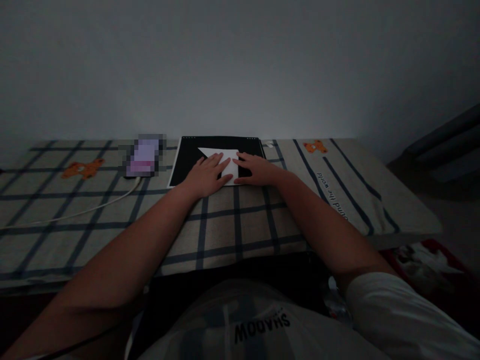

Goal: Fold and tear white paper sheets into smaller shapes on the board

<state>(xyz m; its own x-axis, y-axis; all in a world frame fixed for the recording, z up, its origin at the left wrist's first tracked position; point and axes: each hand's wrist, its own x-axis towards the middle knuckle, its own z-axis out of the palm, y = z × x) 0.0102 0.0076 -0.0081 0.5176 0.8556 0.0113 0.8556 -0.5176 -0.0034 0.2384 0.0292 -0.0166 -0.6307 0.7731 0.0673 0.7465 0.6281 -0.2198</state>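
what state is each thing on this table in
white paper: folded, flat on the mat, pressed under both hands
black mat: flat on the checked cloth
left hand: open, palm down on the paper
right hand: open, palm down on the paper
phone: screen lit
white cable: slack, runs to the phone

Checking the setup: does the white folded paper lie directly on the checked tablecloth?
No, the white folded paper lies on a black rectangular mat, not on the cloth.

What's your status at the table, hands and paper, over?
Left hand and right hand both open, flat on the white paper. Paper folded, lying on the black mat. Phone and cable off left, apart from hands.
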